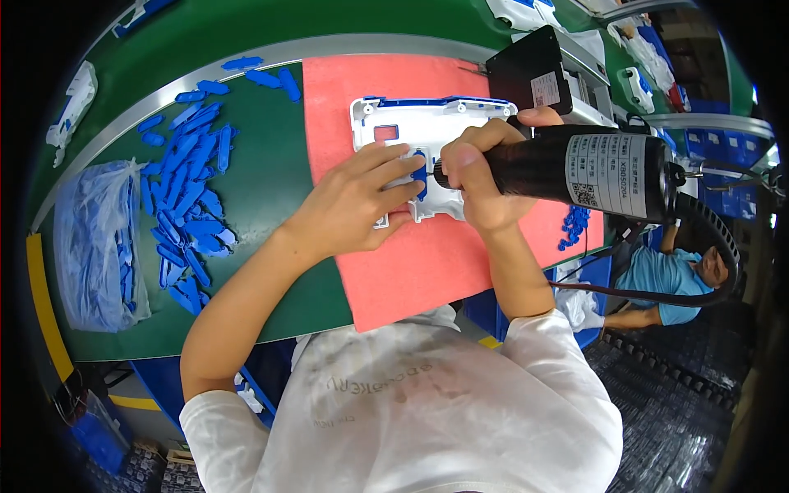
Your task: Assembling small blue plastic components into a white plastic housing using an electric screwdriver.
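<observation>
A white plastic housing (427,123) with blue trim along its far edge lies on a pink mat (411,275). Across its near edge rests my left hand (357,197), fingers over the inside and thumb at the near side, gripping it. Beside those fingertips a small blue elongated piece (420,182) sits in the housing. My right hand (485,181) is wrapped round a black electric screwdriver (538,160), held nearly level. Its tip points left at the blue piece; whether they touch I cannot tell. Part of the housing is hidden under both hands.
Many blue elongated pieces (185,189) are heaped on the green table, left of the mat. A clear plastic bag (99,246) lies further left. Small blue parts (575,223) sit right; a black device (530,70) stands behind. A cable hangs right, near another person (670,275).
</observation>
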The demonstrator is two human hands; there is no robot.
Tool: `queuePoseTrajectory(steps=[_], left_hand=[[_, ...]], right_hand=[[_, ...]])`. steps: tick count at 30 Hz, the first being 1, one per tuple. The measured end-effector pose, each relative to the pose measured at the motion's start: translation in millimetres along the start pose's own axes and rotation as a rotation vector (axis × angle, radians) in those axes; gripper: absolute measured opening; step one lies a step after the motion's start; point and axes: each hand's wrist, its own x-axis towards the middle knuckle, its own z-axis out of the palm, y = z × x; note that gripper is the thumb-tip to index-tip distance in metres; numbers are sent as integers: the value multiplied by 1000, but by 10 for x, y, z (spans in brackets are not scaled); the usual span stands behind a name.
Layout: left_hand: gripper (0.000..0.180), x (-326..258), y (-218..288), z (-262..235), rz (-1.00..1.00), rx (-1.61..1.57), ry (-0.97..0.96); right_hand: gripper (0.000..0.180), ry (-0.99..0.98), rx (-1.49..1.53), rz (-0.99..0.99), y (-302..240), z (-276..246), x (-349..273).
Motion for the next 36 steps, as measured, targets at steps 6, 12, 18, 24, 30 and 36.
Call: queuePoseTrajectory(steps=[6,12,18,24,30,36], left_hand=[[35,63,18,-27,4,-27,-15],[39,93,25,-54,22,-28,-26],[39,123,118,-68,7,-8,-33],[40,158,124,-37,-10,19,-37],[58,69,55,-43,-66,-43,-33],[60,124,68,-71,-113,-141,-22]], right_hand=[[38,-14,80,109,-15,-14,-93],[24,239,-12,17,-123,-129,-2],[64,740,218,-239,-310,-1323,226],[56,615,92,-58,-57,-1419,128],[69,436,312,3,-292,-1022,22],[72,240,272,27,-245,-49,190]])
